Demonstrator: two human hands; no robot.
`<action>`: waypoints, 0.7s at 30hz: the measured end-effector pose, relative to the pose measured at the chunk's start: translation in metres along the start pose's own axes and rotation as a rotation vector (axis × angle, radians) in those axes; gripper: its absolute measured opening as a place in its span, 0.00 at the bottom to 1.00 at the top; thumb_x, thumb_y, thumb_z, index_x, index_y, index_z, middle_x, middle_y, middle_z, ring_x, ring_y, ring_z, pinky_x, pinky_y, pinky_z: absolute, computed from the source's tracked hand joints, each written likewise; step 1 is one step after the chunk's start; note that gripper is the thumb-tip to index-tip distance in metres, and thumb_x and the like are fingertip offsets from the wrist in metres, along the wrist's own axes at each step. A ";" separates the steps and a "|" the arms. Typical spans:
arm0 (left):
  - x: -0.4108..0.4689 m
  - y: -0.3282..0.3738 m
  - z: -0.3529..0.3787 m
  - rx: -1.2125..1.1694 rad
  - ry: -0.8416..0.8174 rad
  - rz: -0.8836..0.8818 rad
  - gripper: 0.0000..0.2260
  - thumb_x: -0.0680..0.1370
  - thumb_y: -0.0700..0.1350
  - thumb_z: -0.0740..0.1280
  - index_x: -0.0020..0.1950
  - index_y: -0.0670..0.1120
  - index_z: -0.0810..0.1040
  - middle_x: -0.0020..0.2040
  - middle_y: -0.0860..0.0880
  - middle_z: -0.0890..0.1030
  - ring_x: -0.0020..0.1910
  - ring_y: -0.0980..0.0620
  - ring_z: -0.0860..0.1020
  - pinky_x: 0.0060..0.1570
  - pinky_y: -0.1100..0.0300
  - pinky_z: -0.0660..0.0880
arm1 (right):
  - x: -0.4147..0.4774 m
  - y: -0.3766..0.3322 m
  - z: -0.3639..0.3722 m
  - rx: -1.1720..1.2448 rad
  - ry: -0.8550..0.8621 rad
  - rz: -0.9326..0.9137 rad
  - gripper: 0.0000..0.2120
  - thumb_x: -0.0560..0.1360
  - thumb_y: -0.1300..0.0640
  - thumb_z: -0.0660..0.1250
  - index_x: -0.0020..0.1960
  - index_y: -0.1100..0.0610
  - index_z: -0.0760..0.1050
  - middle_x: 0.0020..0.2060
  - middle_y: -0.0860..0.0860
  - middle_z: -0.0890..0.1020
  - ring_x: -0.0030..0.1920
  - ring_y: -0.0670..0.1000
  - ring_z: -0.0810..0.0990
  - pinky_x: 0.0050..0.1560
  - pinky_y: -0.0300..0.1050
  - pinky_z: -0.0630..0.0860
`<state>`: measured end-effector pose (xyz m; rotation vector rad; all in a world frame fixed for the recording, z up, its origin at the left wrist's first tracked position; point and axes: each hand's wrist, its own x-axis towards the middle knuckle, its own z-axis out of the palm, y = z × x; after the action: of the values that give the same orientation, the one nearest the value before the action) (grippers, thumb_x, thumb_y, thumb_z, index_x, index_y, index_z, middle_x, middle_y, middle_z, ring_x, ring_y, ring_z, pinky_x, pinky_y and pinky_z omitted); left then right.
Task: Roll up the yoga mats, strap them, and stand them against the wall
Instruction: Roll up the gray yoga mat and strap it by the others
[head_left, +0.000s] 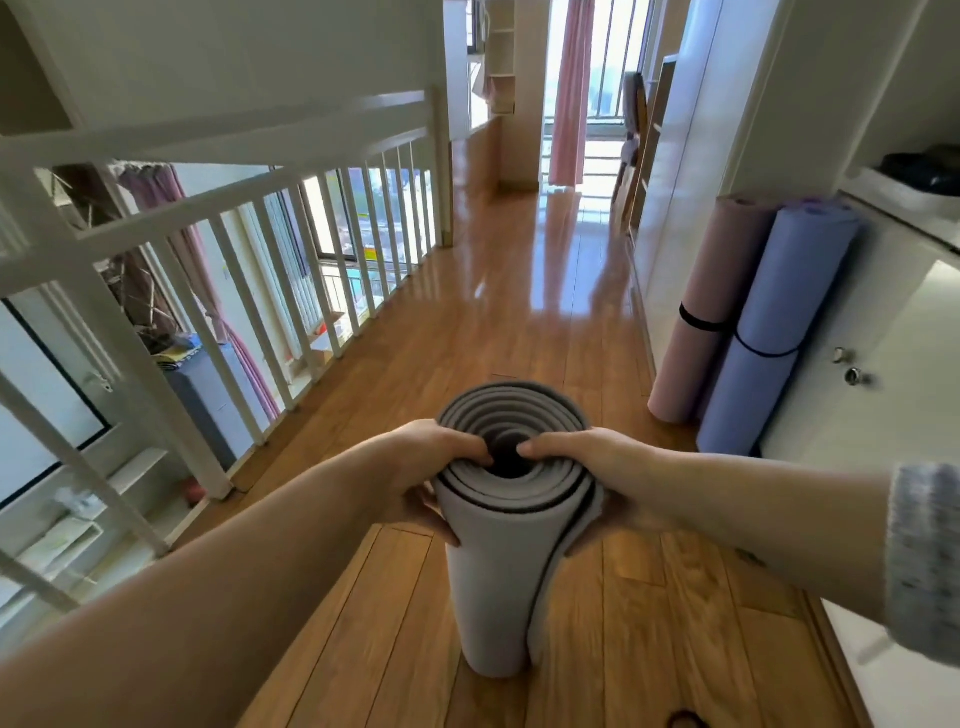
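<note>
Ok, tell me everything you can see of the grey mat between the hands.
The grey mat is a loose foam-like roll, pale outside, with dark edges between the layers. It stands upright on one end on the wooden floor. Its outer flap hangs loose on the right; no strap shows round it. The left hand and right hand grip its top, fingers hooked into the hollow core.

Grey mat (493, 587) stands rolled, upright — pink mat (714, 265) and purple mat (779, 296) lean strapped.
</note>
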<state>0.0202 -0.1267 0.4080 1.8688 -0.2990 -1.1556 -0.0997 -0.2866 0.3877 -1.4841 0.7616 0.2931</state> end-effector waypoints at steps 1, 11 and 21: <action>0.003 0.002 -0.001 -0.005 0.001 0.003 0.13 0.74 0.41 0.70 0.58 0.43 0.75 0.55 0.38 0.80 0.52 0.38 0.80 0.44 0.39 0.80 | 0.004 0.001 -0.002 0.027 -0.012 -0.005 0.29 0.65 0.44 0.76 0.61 0.56 0.75 0.52 0.59 0.83 0.53 0.62 0.82 0.49 0.63 0.80; 0.003 -0.004 -0.002 -0.086 0.080 0.023 0.14 0.74 0.41 0.69 0.58 0.43 0.74 0.51 0.38 0.81 0.47 0.40 0.82 0.41 0.39 0.80 | 0.002 -0.001 -0.031 0.076 -0.222 -0.050 0.34 0.65 0.39 0.73 0.66 0.53 0.73 0.61 0.60 0.78 0.60 0.62 0.78 0.52 0.62 0.78; -0.009 -0.014 0.003 -0.097 0.151 0.041 0.12 0.75 0.41 0.67 0.57 0.43 0.74 0.50 0.39 0.82 0.48 0.41 0.82 0.41 0.39 0.81 | -0.030 -0.021 -0.034 -0.264 -0.266 -0.067 0.18 0.72 0.62 0.69 0.60 0.50 0.75 0.54 0.55 0.83 0.53 0.56 0.83 0.50 0.57 0.81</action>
<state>0.0093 -0.1147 0.4021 1.8437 -0.1922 -0.9787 -0.1181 -0.3133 0.4260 -1.6733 0.4708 0.5445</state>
